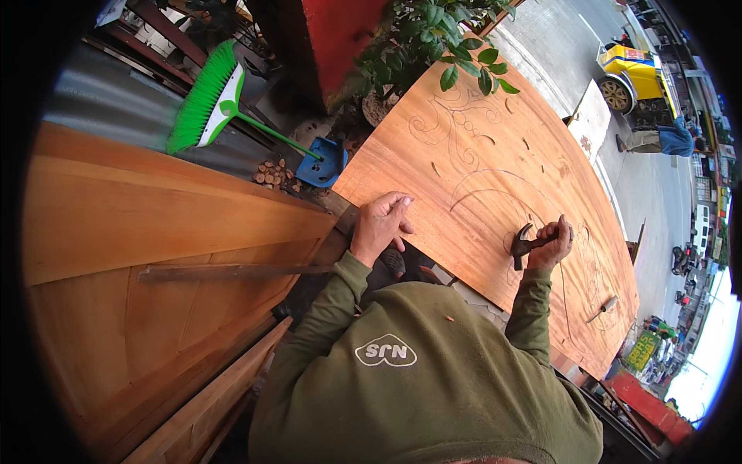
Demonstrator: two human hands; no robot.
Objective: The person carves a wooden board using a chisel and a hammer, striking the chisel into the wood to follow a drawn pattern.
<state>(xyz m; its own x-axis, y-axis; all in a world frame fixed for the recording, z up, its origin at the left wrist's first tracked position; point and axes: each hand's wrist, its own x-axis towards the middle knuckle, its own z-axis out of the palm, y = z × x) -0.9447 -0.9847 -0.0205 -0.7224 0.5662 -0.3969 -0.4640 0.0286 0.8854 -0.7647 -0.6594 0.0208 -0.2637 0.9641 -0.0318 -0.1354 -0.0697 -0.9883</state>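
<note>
A broad wooden panel (402, 170) lies before me, with scrollwork and curved lines drawn on it. My right hand (553, 241) is closed round the handle of a claw hammer (520, 247), whose dark head is over the panel. By the panel's near left edge is my left hand (379, 224), its fingers loosely bent and partly apart, with nothing visible in them. A small hand tool (607, 306) with a pale handle and thin shaft rests on the right part of the panel; its exact kind is unclear. Several brown slivers (527, 144) are scattered over the wood.
Wooden door-like panels (154, 224) stand at left, a thin strip (232, 271) across them. Beyond are a green broom (209, 104), a blue dustpan (323, 162) and wood chips (274, 174). A leafy plant (456, 46) overhangs the panel. A person (665, 140) and yellow vehicle (630, 73) occupy the street.
</note>
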